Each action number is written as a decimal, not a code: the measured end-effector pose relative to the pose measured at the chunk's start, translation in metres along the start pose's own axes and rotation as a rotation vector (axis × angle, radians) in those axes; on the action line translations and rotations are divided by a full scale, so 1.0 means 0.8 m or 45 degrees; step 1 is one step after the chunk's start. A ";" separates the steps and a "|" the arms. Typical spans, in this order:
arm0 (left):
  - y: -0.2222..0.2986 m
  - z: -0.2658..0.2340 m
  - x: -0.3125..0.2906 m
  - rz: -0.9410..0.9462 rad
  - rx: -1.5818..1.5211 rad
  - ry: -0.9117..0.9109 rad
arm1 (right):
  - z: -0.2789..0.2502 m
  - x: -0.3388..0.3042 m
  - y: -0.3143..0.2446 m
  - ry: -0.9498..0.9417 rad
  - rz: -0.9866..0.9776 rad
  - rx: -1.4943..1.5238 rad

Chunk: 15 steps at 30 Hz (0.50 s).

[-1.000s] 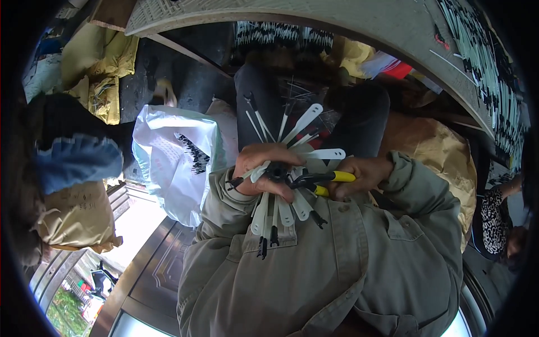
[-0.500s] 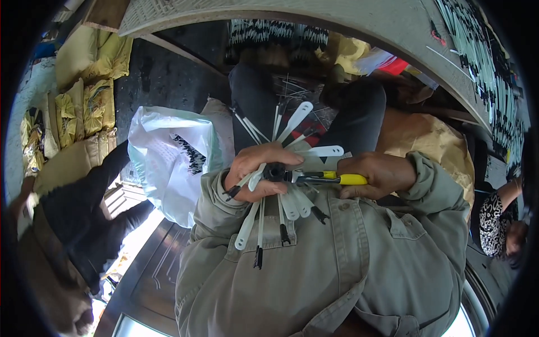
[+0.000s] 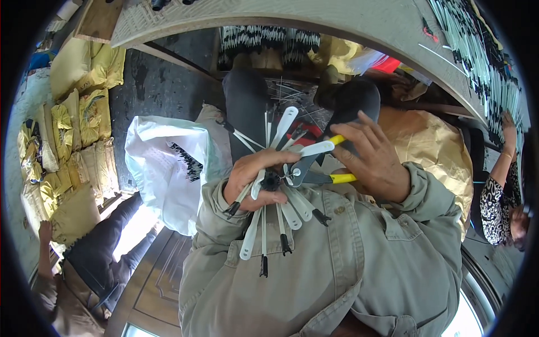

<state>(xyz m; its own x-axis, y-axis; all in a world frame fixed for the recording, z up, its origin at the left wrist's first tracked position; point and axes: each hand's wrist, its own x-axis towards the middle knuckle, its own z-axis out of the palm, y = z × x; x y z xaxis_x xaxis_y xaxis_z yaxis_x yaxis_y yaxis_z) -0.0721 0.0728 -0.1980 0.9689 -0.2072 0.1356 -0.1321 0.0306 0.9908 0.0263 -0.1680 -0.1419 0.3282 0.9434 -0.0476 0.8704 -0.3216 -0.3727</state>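
Note:
My left hand [image 3: 245, 173] is closed round a black hub [image 3: 271, 181], out of which white flat strips and thin rods fan on all sides. The strips have small holes near their rounded ends; several rods carry black forked tips. My right hand [image 3: 370, 160] holds a pair of pliers [image 3: 306, 169] with yellow grips, its fingers spread over the parted handles. The pliers' head is beside the hub, where a thin wire [image 3: 288, 175] shows. One white strip [image 3: 315, 149] crosses over the upper handle. Whether the jaws touch the wire I cannot tell.
Left of my lap stands a white plastic bag [image 3: 163, 196] with black-tipped pieces inside. A curved grey tabletop [image 3: 337, 18] runs across the far side, with bundled white rods [image 3: 477, 62] at its right. Brown wrapping [image 3: 429, 151] lies at right. Other people are at both sides.
The pliers' handles have spread apart and my right hand's fingers have lifted and widened over them. My left hand keeps its hold on the hub. The person at right has reached to the rods.

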 end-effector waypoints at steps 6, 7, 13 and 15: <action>-0.008 -0.006 -0.002 0.113 -0.016 -0.054 | 0.022 0.012 -0.002 0.294 0.038 -0.108; -0.008 -0.007 -0.003 0.112 -0.014 -0.051 | 0.028 0.012 0.000 0.330 0.035 -0.088; -0.011 -0.010 -0.004 0.145 -0.126 -0.058 | 0.051 0.014 0.000 0.412 0.002 0.061; -0.009 -0.012 -0.004 0.137 -0.107 -0.059 | 0.051 0.014 0.000 0.403 -0.003 0.085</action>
<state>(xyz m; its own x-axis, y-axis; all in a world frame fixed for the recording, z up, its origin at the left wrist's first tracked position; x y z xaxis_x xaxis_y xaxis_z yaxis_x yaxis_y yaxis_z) -0.0721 0.0827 -0.2056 0.9391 -0.2431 0.2429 -0.2148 0.1367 0.9670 0.0150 -0.1541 -0.1801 0.4329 0.8689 0.2398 0.8489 -0.3036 -0.4327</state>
